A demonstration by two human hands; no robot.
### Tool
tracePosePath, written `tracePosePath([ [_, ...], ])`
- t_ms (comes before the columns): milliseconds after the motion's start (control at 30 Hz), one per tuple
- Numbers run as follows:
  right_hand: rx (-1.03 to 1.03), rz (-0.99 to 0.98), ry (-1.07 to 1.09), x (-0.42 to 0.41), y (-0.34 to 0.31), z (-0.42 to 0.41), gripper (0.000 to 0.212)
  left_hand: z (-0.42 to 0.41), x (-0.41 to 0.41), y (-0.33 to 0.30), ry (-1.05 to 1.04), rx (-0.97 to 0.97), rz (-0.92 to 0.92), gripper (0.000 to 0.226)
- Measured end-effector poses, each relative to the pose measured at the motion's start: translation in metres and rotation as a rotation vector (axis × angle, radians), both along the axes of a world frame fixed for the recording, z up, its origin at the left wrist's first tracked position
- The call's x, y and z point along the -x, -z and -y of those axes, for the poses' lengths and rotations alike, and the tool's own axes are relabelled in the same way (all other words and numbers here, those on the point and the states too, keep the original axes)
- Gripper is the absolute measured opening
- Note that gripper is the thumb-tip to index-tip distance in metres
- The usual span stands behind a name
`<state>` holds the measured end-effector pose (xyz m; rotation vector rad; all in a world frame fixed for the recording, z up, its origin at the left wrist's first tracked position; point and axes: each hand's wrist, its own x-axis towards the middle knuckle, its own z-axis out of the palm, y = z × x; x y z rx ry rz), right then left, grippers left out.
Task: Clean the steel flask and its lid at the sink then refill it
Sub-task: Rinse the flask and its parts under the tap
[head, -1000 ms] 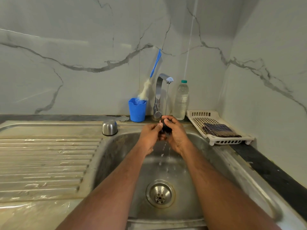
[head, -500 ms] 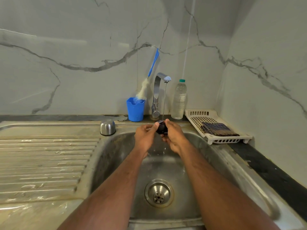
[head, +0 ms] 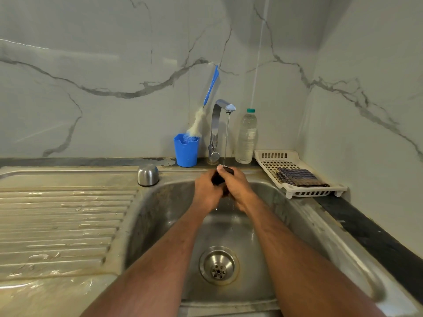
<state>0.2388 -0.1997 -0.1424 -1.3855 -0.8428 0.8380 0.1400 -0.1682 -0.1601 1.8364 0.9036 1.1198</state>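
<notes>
1. The left hand (head: 207, 191) and the right hand (head: 238, 187) meet over the far end of the sink (head: 160, 207), both curled round a small dark lid (head: 220, 177) held between them.
2. Only a sliver of the lid shows between the fingers; its shape is mostly hidden.
3. A thin stream of water (head: 226, 138) falls from the tap (head: 217, 129) straight onto the lid and the right thumb, and drips run on below the hands into the basin.
4. The drain strainer (head: 218, 265) sits in the basin floor, nearer the camera than the hands.
5. A rounded steel cap (head: 148, 175) stands mouth down on the sink's rim, to the left of the hands and apart from them.
6. Behind it, on the dark bench (head: 366, 229) against the marble wall, a blue cup (head: 185, 151) holds a bottle brush (head: 206, 106) with a blue handle leaning right.
7. A clear plastic bottle (head: 246, 136) with a green cap stands just right of the tap.
8. Further right, a white plastic tray (head: 270, 156) carries a folded checked cloth (head: 299, 177).
9. The ribbed draining board (head: 59, 220) stretches left of the basin, wet and stained.
</notes>
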Motion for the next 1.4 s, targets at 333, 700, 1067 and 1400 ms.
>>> tracePosePath([
  [333, -0.071, -0.194, -0.18, -0.005, -0.005, 0.008, 0.02, -0.003, 0.012, -0.004, 0.098, 0.099, 0.134, 0.027],
  [700, -0.112, 0.535, 0.284, -0.002, 0.004, -0.002, 0.015, -0.004, 0.006, -0.005, -0.142, -0.128, -0.164, 0.016],
  [1067, -0.095, -0.169, -0.118, -0.016, -0.009, 0.026, 0.021, -0.004, 0.012, -0.002, 0.125, 0.1, 0.095, 0.034],
  [1400, -0.029, 0.438, 0.085, -0.003, -0.004, 0.002, 0.017, -0.009, 0.003, 0.003, -0.046, -0.195, -0.074, 0.036],
])
